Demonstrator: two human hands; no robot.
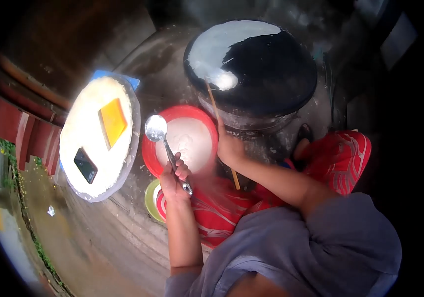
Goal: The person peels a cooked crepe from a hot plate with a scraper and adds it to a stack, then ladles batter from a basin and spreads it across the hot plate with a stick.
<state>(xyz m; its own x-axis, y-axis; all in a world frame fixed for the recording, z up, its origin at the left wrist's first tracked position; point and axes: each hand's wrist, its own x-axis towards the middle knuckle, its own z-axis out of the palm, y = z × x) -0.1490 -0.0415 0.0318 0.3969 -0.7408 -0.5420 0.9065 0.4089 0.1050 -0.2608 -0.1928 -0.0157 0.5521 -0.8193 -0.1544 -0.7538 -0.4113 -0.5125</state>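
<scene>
My left hand is wrapped round the handle of a metal spoon, whose bowl points up beside the rim of a red basin of pale batter. In my right hand is a thin wooden stick. The stick's far end touches white batter at the near left edge of a round black griddle. White batter also coats the griddle's left and upper part, while the rest of its surface shows black.
A round white-topped stand at the left bears a yellow packet and a dark phone. A green bowl sits partly under the red basin. My red-clad leg lies right of my right arm.
</scene>
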